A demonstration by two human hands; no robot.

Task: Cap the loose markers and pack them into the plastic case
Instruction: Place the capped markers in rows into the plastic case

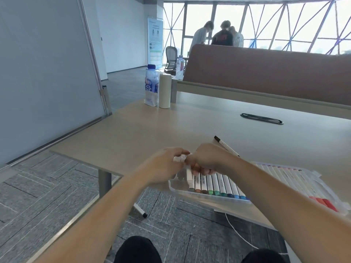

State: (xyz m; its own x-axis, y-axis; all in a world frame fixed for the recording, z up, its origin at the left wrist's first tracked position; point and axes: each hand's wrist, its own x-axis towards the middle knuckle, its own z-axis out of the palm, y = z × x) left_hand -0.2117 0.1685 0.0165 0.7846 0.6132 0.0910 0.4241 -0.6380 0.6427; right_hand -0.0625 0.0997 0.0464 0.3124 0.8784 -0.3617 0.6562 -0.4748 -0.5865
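Note:
A clear plastic case (pixel 209 200) lies at the table's near edge, holding a row of white markers (pixel 218 184) with coloured ends. My right hand (pixel 207 158) grips one white marker (pixel 190 177) above the case's left end. My left hand (pixel 165 164) pinches a small clear cap (pixel 178 158) right beside the right hand. A second row of markers (pixel 296 179) with red ends fills the case's right half, partly hidden by my right forearm. One loose marker with a black cap (pixel 226 146) lies on the table beyond my hands.
A water bottle (pixel 152 86) and a white cylinder (pixel 164 91) stand at the table's far left corner. A black oval cable slot (pixel 261 118) sits in the tabletop (pixel 152 130). A brown divider (pixel 266 73) runs behind. Another marker (pixel 140 210) lies on the carpet. People stand far off.

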